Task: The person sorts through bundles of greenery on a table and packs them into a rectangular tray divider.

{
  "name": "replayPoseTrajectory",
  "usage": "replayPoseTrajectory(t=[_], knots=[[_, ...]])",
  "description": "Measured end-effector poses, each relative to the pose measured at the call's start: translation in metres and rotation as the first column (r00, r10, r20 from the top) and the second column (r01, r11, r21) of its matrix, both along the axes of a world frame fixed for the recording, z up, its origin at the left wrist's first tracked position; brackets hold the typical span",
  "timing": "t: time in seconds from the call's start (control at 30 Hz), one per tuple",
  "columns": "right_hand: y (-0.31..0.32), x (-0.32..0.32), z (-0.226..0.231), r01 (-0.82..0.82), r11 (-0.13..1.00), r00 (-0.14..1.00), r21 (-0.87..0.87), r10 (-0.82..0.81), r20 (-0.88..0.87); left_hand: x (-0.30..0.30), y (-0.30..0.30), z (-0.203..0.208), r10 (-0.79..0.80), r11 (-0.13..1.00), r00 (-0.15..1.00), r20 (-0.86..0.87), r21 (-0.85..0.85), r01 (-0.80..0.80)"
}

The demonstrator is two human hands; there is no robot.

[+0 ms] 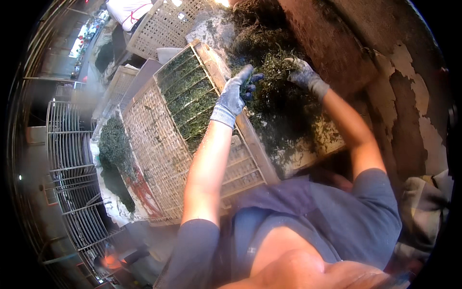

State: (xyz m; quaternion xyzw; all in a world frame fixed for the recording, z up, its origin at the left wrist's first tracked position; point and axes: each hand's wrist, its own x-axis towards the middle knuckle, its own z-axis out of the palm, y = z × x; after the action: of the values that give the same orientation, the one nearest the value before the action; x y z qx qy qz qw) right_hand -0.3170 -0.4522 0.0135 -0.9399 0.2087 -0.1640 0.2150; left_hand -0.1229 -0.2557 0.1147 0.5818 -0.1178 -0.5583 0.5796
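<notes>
My left hand (237, 92), in a grey glove with dark fingertips, is above the wooden edge of a slatted rack. Its thumb stands apart from its loosely bent fingers. Farther right, my right hand (308, 78), also gloved, has its fingers closed on a clump of dark green leafy strands (276, 67). Under the clump spreads a larger dark heap of the same stuff (269, 113). A woven rack (159, 127) with wooden bars lies tilted beside it, green leafy matter (187, 91) covering its upper middle part. My left forearm hides part of the rack.
Another pile of green strands (115, 142) lies left of the rack on a pale surface. More woven trays (159, 29) stand at the back, near a person in white (126, 10). Metal racking (72, 159) lines the left. A worn brown wall (332, 43) stands close on the right.
</notes>
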Motion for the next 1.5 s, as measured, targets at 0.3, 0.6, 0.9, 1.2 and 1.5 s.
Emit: replayPoseTrajectory(t=[0.3, 0.6, 0.9, 1.2, 1.5], knots=[[-0.007, -0.001, 0.093, 0.065, 0.997, 0.976, 0.037, -0.071, 0.204, 0.017, 0.01, -0.047, 0.046, 0.999, 0.995, 0.088, 0.02, -0.048], [0.012, 0.002, 0.209, -0.315, 0.949, 0.792, 0.03, 0.246, 0.558, -0.03, -0.019, -0.035, -0.484, 0.764, 0.657, -0.578, -0.646, -0.006], [0.086, -0.017, 0.042, 0.234, 0.968, 0.757, 0.086, -0.237, 0.609, -0.013, -0.039, -0.019, -0.203, 0.915, 0.949, 0.243, -0.298, 0.272], [0.115, 0.033, -0.081, 0.22, 0.975, 0.746, 0.029, -0.149, -0.648, -0.025, -0.041, 0.224, 0.22, 0.706, 0.96, 0.172, -0.707, -0.035], [0.001, 0.047, -0.047, 0.242, 0.924, 0.965, 0.294, -0.197, -0.174, 0.02, -0.032, 0.085, -0.02, 0.959, 0.997, 0.077, -0.281, 0.041]])
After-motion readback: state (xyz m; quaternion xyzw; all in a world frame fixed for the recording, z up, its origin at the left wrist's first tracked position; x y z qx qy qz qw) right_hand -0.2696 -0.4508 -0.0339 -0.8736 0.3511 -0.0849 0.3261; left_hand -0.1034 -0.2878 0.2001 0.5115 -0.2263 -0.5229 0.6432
